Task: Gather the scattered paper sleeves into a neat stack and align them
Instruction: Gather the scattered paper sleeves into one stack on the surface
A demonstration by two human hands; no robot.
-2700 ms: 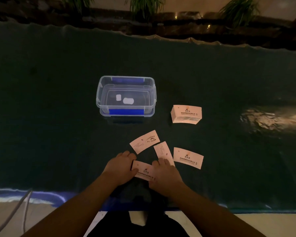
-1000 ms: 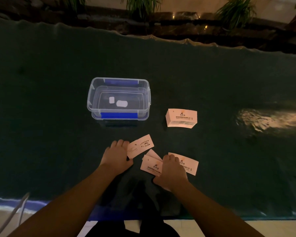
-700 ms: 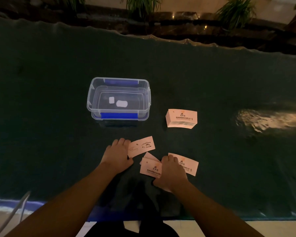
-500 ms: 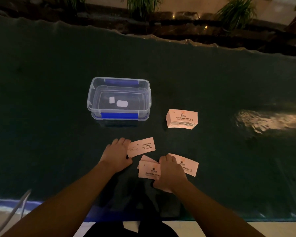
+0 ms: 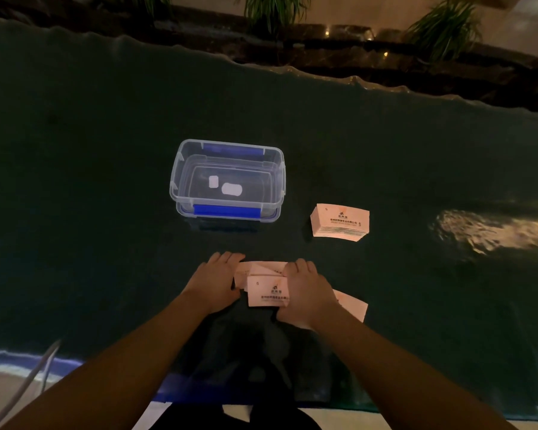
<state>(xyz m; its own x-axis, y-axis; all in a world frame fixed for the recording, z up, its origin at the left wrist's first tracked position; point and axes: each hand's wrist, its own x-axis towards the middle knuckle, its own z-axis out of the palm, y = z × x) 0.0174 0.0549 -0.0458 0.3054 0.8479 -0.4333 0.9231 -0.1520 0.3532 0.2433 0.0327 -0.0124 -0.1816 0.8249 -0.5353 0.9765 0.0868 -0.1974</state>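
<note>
Three pale pink paper sleeves (image 5: 267,290) lie overlapped on the dark green table cover, pressed between my two hands. My left hand (image 5: 215,282) holds their left side, fingers curled onto the far sleeve. My right hand (image 5: 308,293) grips their right side and covers part of the top sleeve. One more loose sleeve (image 5: 350,305) pokes out from under my right wrist. A neat stack of sleeves (image 5: 340,223) sits further back on the right.
A clear plastic box with blue latches (image 5: 227,181) stands behind my hands, with two small white pieces inside. The table's front edge (image 5: 75,364) runs close below, with a grey cable (image 5: 28,380) hanging at the left. Plants line the far side.
My hands have come together. The left hand slid the far sleeve right, the right hand moved its two sleeves left and forward, and the three now overlap between my hands.
</note>
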